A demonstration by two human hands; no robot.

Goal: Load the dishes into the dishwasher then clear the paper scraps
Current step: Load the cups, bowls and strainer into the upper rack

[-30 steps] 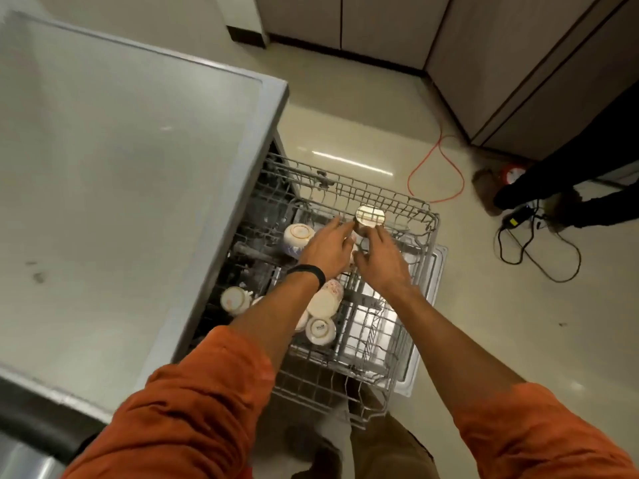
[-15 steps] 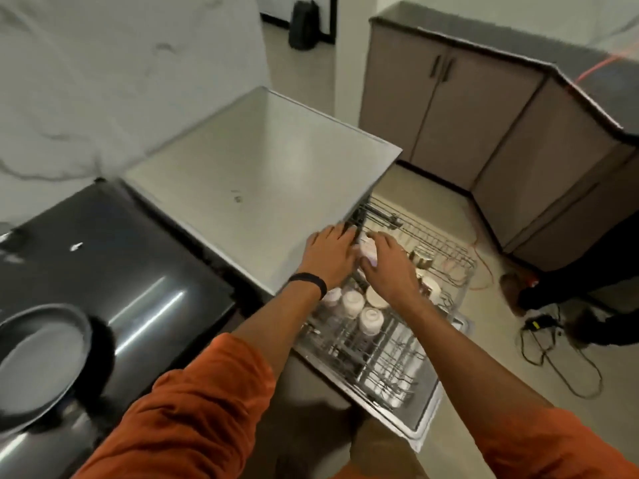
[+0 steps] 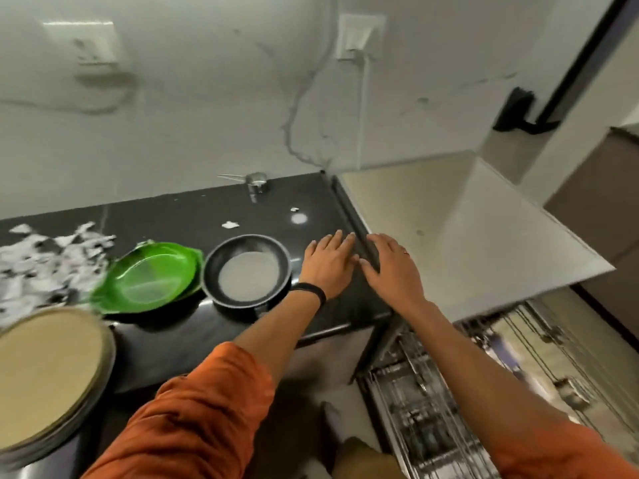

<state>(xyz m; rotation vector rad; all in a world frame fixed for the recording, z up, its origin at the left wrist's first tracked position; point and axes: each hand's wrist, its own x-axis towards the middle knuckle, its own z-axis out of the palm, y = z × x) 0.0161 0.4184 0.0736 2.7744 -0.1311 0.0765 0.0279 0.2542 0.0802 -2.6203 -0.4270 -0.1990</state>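
both hands are held flat over the right end of the counter (image 3: 173, 216), side by side. the left hand (image 3: 326, 262) and right hand (image 3: 392, 269) are seen with fingers straight and close together, nothing held. the pan (image 3: 247, 271) is set just left of them, green plates (image 3: 152, 276) beside it, tan plates (image 3: 45, 378) nearer. paper scraps (image 3: 45, 257) are strewn far left. the blurred rack (image 3: 432, 409) is seen lower right.
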